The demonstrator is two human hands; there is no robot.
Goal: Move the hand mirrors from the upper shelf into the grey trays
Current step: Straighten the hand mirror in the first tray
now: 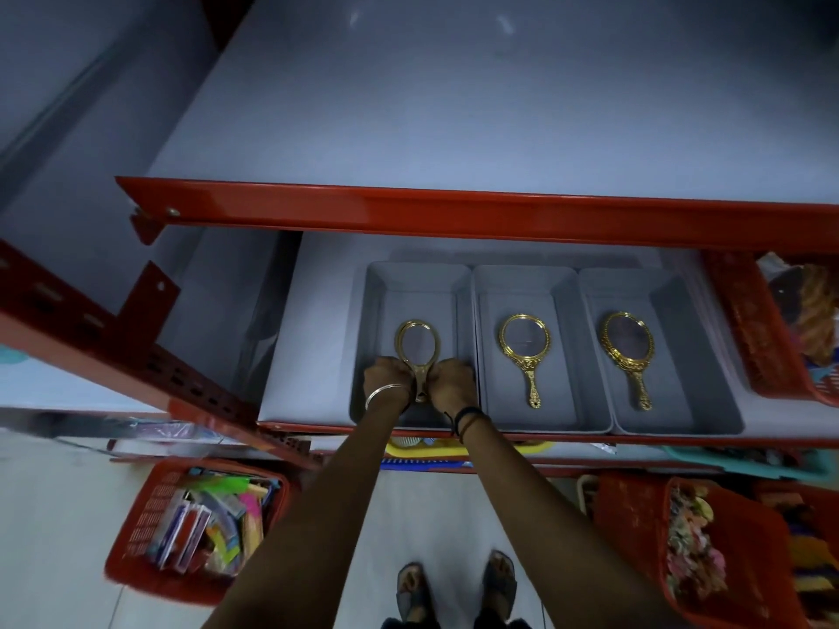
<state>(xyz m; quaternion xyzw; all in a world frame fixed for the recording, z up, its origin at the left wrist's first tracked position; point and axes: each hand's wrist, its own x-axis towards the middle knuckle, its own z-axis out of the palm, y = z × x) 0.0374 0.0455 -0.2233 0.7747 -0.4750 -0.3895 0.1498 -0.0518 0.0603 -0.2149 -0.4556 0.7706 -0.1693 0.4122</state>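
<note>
Left hand (pixel 386 379), right hand (pixel 449 379) — both clasp mirror (pixel 417 347) handle.

Three trays stand side by side on the lower shelf (pixel 313 283), beneath the upper shelf (pixel 454 106). A hand mirror lies in each: the left mirror (pixel 417 351) in the left tray (pixel 377 288), the middle mirror (pixel 525 351) in the middle tray (pixel 563 301), the right mirror (pixel 629 351) in the right tray (pixel 681 320). All handles point toward the person. The left hand (pixel 386 379) and right hand (pixel 451 383) flank the left mirror's handle. A basket (pixel 744 320) stands right of the trays; another basket (pixel 136 537) sits on the floor, lower left.
</note>
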